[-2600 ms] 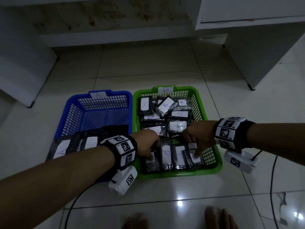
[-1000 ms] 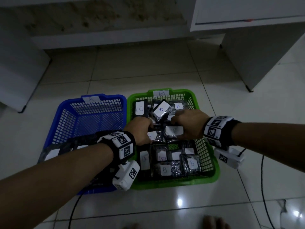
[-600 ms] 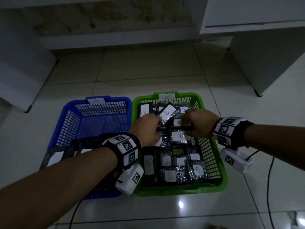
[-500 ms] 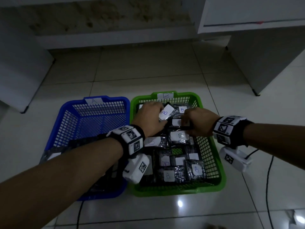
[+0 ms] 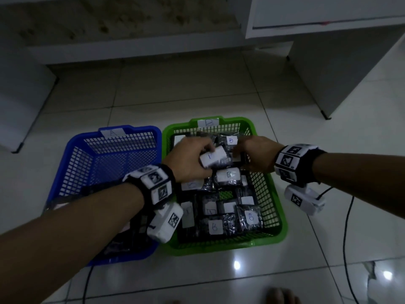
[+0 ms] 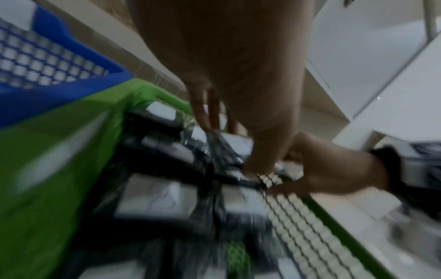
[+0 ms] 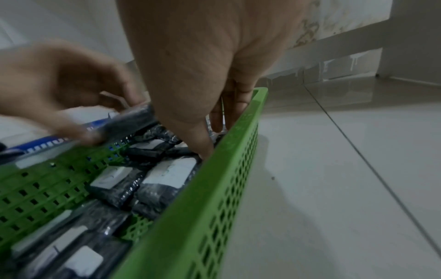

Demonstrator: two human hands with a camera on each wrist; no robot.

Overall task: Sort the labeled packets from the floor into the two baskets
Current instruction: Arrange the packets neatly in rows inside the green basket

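Note:
A blue basket (image 5: 149,129) tagged A and a green basket (image 5: 228,249) tagged B stand side by side on the floor. The green basket is full of dark packets with white labels (image 5: 251,217), several marked B. My left hand (image 5: 208,155) is over its far half and grips one labeled packet (image 5: 213,160), lifted off the pile; it is a dark packet (image 6: 222,149) in the left wrist view. My right hand (image 5: 238,154) reaches down by the right wall (image 7: 190,217), thumb and fingers (image 7: 203,147) pinching a packet there. Dark packets lie in the blue basket's near end, mostly hidden by my left arm.
A white cabinet (image 5: 350,73) stands at the back right, and a white panel (image 5: 22,95) at the left. A black cable (image 5: 346,238) runs over the tiles right of the green basket. Toes (image 5: 280,295) show at the bottom edge.
Both hands have moved from the near end of the green basket to its far end. My left hand has picked up a labeled packet and turned it; my right hand stays low among the packets.

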